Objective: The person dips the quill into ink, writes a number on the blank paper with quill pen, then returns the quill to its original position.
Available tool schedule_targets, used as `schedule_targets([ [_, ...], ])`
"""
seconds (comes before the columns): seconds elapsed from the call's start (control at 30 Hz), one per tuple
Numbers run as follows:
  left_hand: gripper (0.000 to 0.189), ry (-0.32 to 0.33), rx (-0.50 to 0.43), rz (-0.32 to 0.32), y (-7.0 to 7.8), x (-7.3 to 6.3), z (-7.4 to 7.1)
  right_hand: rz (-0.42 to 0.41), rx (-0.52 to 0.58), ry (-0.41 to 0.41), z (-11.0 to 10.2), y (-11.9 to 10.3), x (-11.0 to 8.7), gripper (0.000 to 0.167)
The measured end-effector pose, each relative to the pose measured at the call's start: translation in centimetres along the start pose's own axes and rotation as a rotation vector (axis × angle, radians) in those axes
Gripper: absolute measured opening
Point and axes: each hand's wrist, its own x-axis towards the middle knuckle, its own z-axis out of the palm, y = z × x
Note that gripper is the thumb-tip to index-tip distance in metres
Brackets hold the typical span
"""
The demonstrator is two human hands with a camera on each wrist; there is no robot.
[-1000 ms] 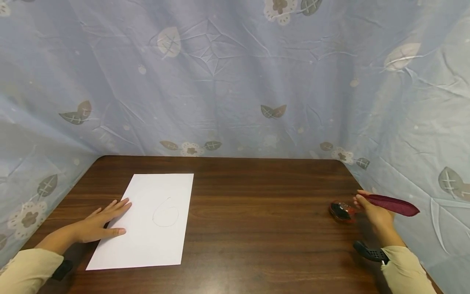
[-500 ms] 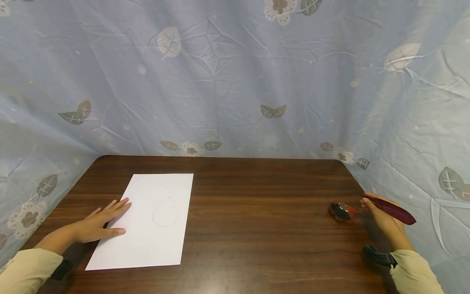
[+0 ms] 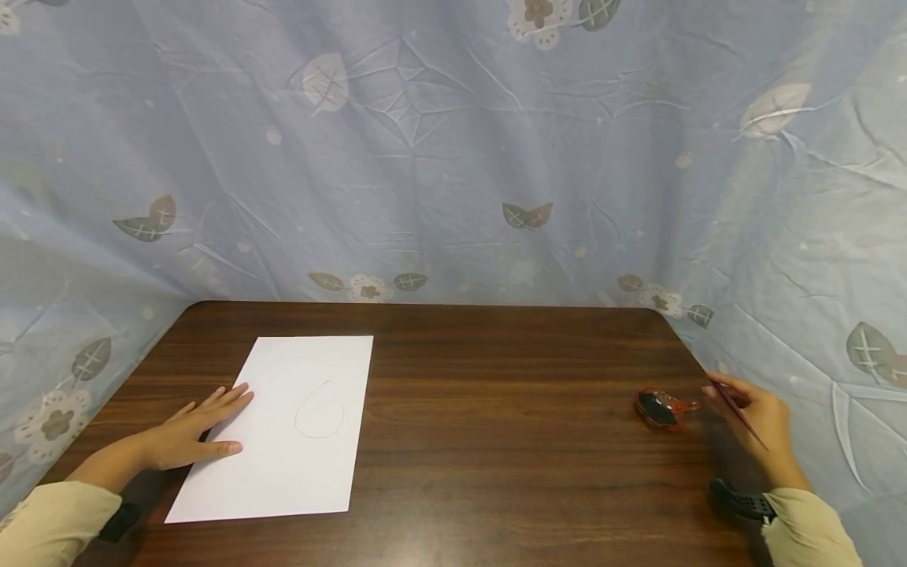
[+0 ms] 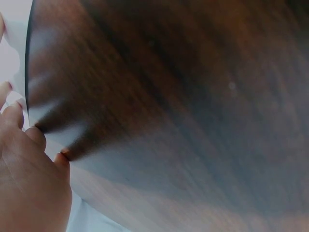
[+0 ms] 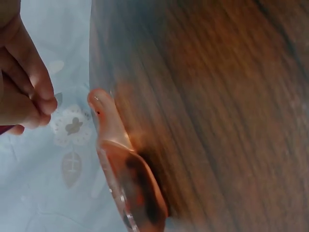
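Note:
A white sheet of paper (image 3: 272, 472), with a thin loop like a 6 drawn on it, lies on the left of the brown table. My left hand (image 3: 187, 437) rests on its left edge, fingers spread. At the far right my right hand (image 3: 765, 421) pinches a dark red, flat, feather-shaped thing (image 3: 745, 424), now seen edge-on as a thin line. Only a bit of it shows in the right wrist view. Just left of that hand, apart from it, lies what looks like a small hand mirror (image 3: 659, 409), with a translucent orange-red frame and handle (image 5: 108, 121) and a dark face.
The dark wooden table (image 3: 496, 441) has rounded far corners. A blue cloth (image 3: 425, 157) with leaf and flower prints hangs behind it and along both sides. A black wrist strap (image 3: 740, 502) sits on the right wrist.
My right hand has moved right, away from the mirror-like thing, and toward me. The dark red thing has turned from showing its broad side to edge-on. The left hand and paper stay put.

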Motion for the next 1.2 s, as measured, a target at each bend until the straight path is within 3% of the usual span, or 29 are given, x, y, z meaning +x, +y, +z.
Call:
schedule_targets([
  [0.23,0.080,-0.005,-0.004,-0.004,0.0,-0.1,-0.1,0.154,0.283,-0.030,-0.2,0.3,-0.1,0.037],
  [0.4,0.080,-0.007,-0.003,0.001,-0.1,0.0,0.0,0.164,0.316,-0.021,-0.3,0.5,0.2,0.038],
  [0.63,0.080,-0.013,-0.006,0.010,-0.4,0.0,-0.1,0.246,0.937,-0.083,-0.2,1.1,0.0,0.040],
  [0.8,0.080,-0.018,-0.011,0.012,-0.5,0.0,-0.1,0.247,1.058,-0.109,0.0,1.5,-0.1,0.040],
  [1.0,0.080,-0.021,-0.009,0.007,-0.5,0.0,0.0,0.235,1.248,-0.260,0.0,1.5,-0.2,0.040],
  [1.2,0.080,-0.022,-0.014,0.000,-0.1,0.0,-0.1,0.265,1.183,-0.340,0.0,1.4,-0.3,0.044],
])
